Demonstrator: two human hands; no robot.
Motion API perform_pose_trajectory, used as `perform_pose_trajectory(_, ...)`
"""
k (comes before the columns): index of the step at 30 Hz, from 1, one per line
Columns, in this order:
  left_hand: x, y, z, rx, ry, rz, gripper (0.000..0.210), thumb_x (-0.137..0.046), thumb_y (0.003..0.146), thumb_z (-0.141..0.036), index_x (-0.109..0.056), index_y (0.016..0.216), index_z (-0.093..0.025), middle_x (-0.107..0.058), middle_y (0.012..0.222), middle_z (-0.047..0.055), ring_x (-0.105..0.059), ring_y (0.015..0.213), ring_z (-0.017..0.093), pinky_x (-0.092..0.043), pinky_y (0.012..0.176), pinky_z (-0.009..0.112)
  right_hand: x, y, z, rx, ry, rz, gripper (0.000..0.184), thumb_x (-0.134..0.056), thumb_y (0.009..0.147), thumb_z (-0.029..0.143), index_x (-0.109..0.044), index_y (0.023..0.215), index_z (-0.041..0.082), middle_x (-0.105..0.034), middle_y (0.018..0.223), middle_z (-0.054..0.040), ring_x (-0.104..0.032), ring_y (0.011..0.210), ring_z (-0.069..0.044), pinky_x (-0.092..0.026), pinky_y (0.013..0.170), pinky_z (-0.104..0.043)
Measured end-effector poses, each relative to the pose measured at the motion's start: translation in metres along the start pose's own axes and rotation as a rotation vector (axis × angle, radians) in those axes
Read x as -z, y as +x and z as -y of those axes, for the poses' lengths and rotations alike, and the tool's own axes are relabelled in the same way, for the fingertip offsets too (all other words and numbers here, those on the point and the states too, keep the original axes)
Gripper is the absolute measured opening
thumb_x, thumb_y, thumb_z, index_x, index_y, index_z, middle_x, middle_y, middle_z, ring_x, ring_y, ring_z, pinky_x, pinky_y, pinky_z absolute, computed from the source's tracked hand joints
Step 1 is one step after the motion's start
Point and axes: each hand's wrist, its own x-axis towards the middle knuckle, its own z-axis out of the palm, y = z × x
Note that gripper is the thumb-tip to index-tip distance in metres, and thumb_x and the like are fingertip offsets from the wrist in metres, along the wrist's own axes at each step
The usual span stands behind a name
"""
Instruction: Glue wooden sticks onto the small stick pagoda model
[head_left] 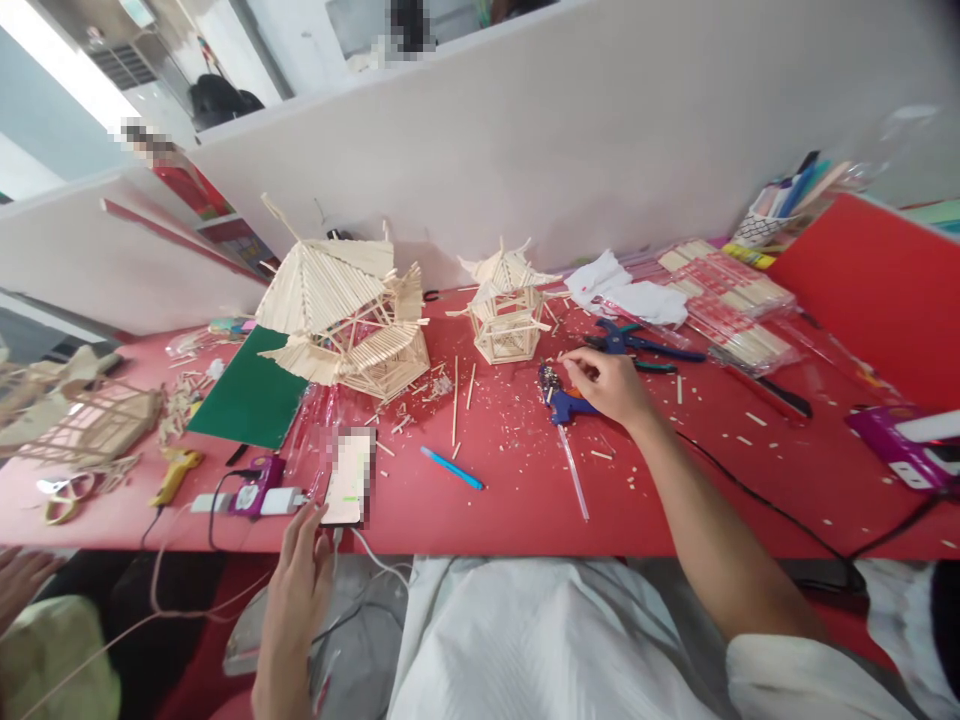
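My left hand is at the table's front edge with its fingers stretched out, by the lower corner of a lit phone on a cable. My right hand hovers over a blue hot glue gun with a clear glue stick in its rear. Thumb and forefinger are pinched together; anything between them is too small to make out. Behind that hand stands a small wooden-stick pavilion model with a pointed roof. Further left is a bigger stick pavilion with a wide, slatted roof.
A blue pen, loose sticks and scraps lie on the red table. Pliers, bagged sticks and white tissue are at right. A green board, yellow glue gun, scissors and another person's hand are left.
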Motion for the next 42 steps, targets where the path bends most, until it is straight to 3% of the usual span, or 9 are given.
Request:
perform_pose_trajectory(9,0.000,-0.001,-0.003,-0.081,0.023,0.000,0.045,-0.048,0.100,-0.028,-0.052,0.144,-0.028,-0.046,0.156,0.011,-0.056,0.137,0.027,-0.056,0.100,0.036,-0.002,0.000,0.003,-0.005,0.019,0.007,0.024,-0.056,0.095,0.036,-0.075,0.093,0.021,-0.080,0.086,-0.0067,-0.070,0.066,-0.021,-0.050,0.063,-0.030)
perform_pose_trajectory(14,-0.005,0.004,-0.002,-0.067,0.043,-0.008,0.043,-0.049,0.099,-0.030,-0.056,0.141,-0.028,-0.048,0.154,0.012,-0.061,0.130,0.027,-0.056,0.100,0.038,-0.001,0.000,0.003,-0.007,0.042,0.015,0.024,-0.055,0.096,0.036,-0.075,0.094,0.022,-0.080,0.090,-0.0072,-0.071,0.067,-0.021,-0.051,0.063,-0.030)
perform_pose_trajectory(21,-0.007,0.006,-0.013,-0.070,0.034,-0.015,0.038,-0.048,0.100,-0.033,-0.062,0.135,-0.028,-0.046,0.156,0.010,-0.056,0.136,0.028,-0.052,0.108,0.041,-0.004,0.000,0.002,0.017,0.025,0.032,0.027,-0.055,0.096,0.040,-0.075,0.094,0.022,-0.077,0.078,-0.0052,-0.069,0.064,-0.021,-0.050,0.063,-0.030)
perform_pose_trajectory(28,-0.011,0.011,-0.010,-0.078,0.047,0.012,0.044,-0.050,0.098,-0.033,-0.060,0.141,-0.029,-0.040,0.160,0.010,-0.050,0.141,0.031,-0.052,0.108,0.047,-0.004,0.000,0.002,0.034,0.011,0.051,0.025,-0.055,0.097,0.038,-0.074,0.094,0.023,-0.078,0.081,-0.0049,-0.069,0.065,-0.020,-0.048,0.063,-0.029)
perform_pose_trajectory(31,-0.009,0.011,-0.010,-0.095,0.054,0.011,0.041,-0.053,0.096,-0.031,-0.063,0.136,-0.029,-0.045,0.157,0.010,-0.053,0.138,0.030,-0.054,0.107,0.046,-0.004,0.000,0.001,0.034,0.010,0.045,0.026,-0.055,0.097,0.039,-0.075,0.095,0.023,-0.077,0.079,-0.0048,-0.069,0.065,-0.021,-0.048,0.062,-0.030)
perform_pose_trajectory(36,-0.002,0.004,-0.019,-0.103,0.049,-0.087,0.030,-0.050,0.093,-0.024,-0.070,0.115,-0.027,-0.051,0.152,0.007,-0.062,0.129,0.027,-0.055,0.105,0.041,-0.005,-0.001,0.001,0.020,0.024,0.053,0.026,-0.056,0.097,0.040,-0.075,0.095,0.023,-0.077,0.079,-0.0047,-0.070,0.065,-0.021,-0.048,0.062,-0.030)
perform_pose_trajectory(42,0.000,0.005,-0.017,-0.110,0.030,-0.088,0.035,-0.050,0.092,-0.023,-0.065,0.124,-0.027,-0.051,0.152,0.009,-0.056,0.136,0.029,-0.051,0.110,0.043,-0.004,-0.001,0.002,0.024,0.020,0.055,0.026,-0.055,0.097,0.039,-0.075,0.094,0.022,-0.076,0.077,-0.0049,-0.069,0.064,-0.021,-0.047,0.062,-0.030)
